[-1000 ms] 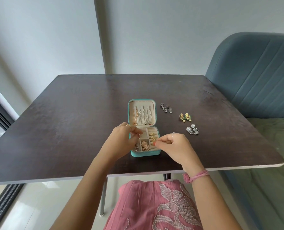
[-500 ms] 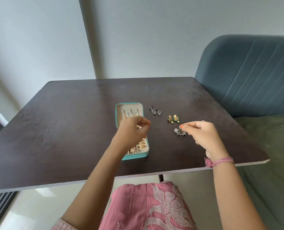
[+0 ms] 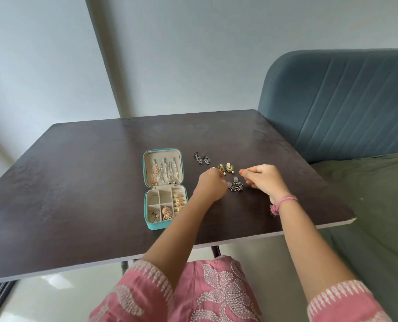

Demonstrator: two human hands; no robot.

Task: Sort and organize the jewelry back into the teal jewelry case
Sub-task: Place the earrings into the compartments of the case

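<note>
The small square teal jewelry case (image 3: 164, 189) lies open near the middle of the dark brown wooden surface (image 3: 77, 182), a little toward the near edge; its lid lies flat toward the far edge and carries thin gold and silver chains (image 3: 164, 173); the divided tray holds gold rings (image 3: 179, 202) and other small gold pieces. To the right of the case three pairs of earrings lie on the surface: the dark grey pair (image 3: 201, 157) farthest, the gold and green pair (image 3: 226, 168) in the middle, the grey flower-shaped pair (image 3: 235, 186) nearest. The left hand (image 3: 212, 184) has its fingers curled, just beside the grey flower-shaped pair; I cannot tell if it holds something. The right hand (image 3: 263, 178), with a pink thread band (image 3: 283, 202) on the wrist, has its fingers curled too; I cannot tell if it pinches anything. The hands are apart.
</note>
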